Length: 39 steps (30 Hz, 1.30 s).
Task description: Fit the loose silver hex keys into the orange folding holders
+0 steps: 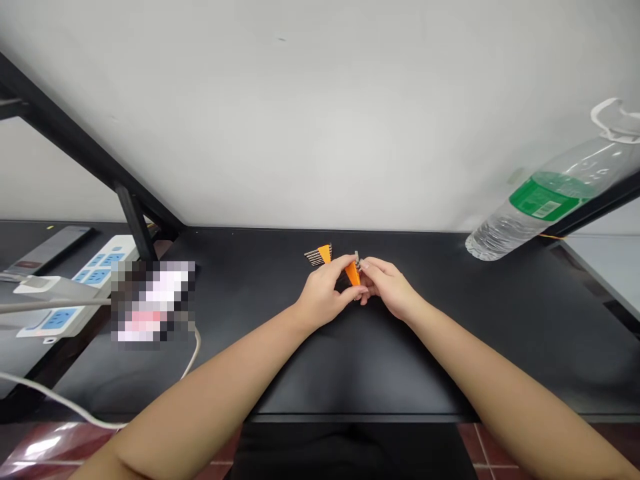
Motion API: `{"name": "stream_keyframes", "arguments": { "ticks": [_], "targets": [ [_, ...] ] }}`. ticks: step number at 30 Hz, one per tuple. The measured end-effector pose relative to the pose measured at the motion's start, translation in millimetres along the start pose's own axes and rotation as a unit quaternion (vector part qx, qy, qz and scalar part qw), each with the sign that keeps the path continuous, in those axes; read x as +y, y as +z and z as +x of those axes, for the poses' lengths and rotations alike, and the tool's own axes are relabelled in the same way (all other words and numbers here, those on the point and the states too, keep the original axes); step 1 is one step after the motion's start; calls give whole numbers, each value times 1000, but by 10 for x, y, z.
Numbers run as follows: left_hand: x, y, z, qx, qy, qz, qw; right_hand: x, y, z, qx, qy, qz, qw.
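Gripping an orange holder (pixel 353 274), left hand (pixel 324 292), pinching its metal bits (pixel 357 257), right hand (pixel 393 285)

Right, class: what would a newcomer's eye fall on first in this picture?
Probably the bright orange piece pinched in the left hand, with the right hand beside it, near picture centre. Then the tall green-labelled bottle at the right and the white power strip at the left.

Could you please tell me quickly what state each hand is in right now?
Left hand: closed, holding an orange piece.
Right hand: partly curled, at the metal parts beside that piece; whether it grips them cannot be told.
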<state>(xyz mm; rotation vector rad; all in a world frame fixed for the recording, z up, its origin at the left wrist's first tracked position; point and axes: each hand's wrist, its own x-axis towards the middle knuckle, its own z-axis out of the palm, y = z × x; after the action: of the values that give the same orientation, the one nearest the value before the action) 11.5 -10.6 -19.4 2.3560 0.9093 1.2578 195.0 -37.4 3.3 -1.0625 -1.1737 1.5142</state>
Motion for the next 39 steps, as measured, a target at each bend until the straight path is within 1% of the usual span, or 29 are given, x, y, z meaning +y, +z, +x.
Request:
{"name": "stream_keyframes", "arguments": {
  "ticks": [3,6,9,11,15,18,22,26,33,36,39],
  "targets": [
    [15,-5,8,-16,-7,10,1000,-24,21,-13,0,29,59,998],
    [41,-14,15,-11,-14,13,1000,-61,39,-34,-9,49,109,993],
    [62,-24,24,-1,-6,27,1000,-87,51,-53,-26,62,141,988],
    [64,-27,31,-14,-7,43,999,-77,52,-51,-26,68,152,986],
    [30,-15,49,-53,-35,74,995,5,45,-8,20,61,149,987],
    [-3,-11,65,-62,-37,100,992,55,46,16,60,49,134,988],
    [-5,-34,92,-79,-42,118,989,56,47,9,74,33,99,992],
    [28,-48,102,-81,-44,101,991,43,23,-1,60,22,94,994],
    [-4,-11,71,-20,-8,67,998,-31,-9,-18,-1,44,154,987],
    [-11,-17,72,-10,-12,44,999,-40,-21,-23,-27,41,171,984],
    [-3,-35,88,-9,-18,23,1000,-20,-34,-16,-40,38,170,984]
  ]
}}
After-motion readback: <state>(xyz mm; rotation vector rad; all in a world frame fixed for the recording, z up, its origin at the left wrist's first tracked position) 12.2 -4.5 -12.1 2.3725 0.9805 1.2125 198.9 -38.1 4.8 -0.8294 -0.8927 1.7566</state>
